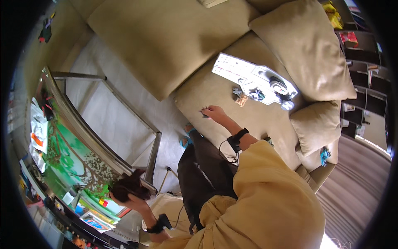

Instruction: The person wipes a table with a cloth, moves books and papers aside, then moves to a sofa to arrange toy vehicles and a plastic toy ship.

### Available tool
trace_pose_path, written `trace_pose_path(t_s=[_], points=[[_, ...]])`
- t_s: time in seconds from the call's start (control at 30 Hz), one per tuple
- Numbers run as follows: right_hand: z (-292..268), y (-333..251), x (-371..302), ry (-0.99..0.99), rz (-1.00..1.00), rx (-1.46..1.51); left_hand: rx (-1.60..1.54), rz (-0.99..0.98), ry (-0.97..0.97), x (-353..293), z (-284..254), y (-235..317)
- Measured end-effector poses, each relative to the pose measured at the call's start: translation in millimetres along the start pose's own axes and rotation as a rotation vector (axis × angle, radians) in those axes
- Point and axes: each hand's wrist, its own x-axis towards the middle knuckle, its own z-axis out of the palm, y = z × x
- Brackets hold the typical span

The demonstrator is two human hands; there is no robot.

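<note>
Over the sofa seat, my right hand (214,113) is closed in a pinch on a small dark toy piece (205,112), too small to name exactly. My left hand (134,202) is down by the corner of the glass-topped table, its fingers wrapped round a dark brown, irregular object (130,186) whose kind I cannot make out. Ahead of my right hand, a long white toy vehicle (253,79) with a round dark part lies on the sofa. Beside it are a tan toy figure (240,98) and a small blue-green toy (258,94).
The beige sofa (195,93) carries two cushions (306,45) at its right. A blue toy (324,155) rests on the armrest. The metal-framed table (76,143) at left holds books (97,220), a white bag (38,130) and a toy tree. Dark shelves (365,54) stand far right.
</note>
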Motion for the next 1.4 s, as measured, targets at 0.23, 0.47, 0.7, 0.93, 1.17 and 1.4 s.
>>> trace_pose_path(t_s=[0.23,0.47,0.7,0.93,1.17,1.4], points=[[-91.1,36.0,-101.2,-0.124,0.281,-0.149,0.296,-0.025,0.021,48.3,11.4,-23.2],[-125.8,31.6,-186.3,-0.22,0.268,0.206,0.382,0.018,-0.23,-25.6,-25.9,1.9],[-176.5,68.9,-306.4,-0.14,0.199,0.156,0.174,0.002,-0.594,-51.3,-49.0,31.1],[-208.1,38.0,-361.7,-0.115,0.178,0.383,-0.789,-0.541,-1.187,-39.2,-12.8,113.5],[-229.7,57.0,-353.3,-0.064,0.092,0.718,-0.968,-0.724,-1.355,-47.3,43.1,201.0],[-244.6,100.3,-385.9,0.115,0.21,0.687,-0.668,-0.353,-1.429,-72.1,99.7,269.5]])
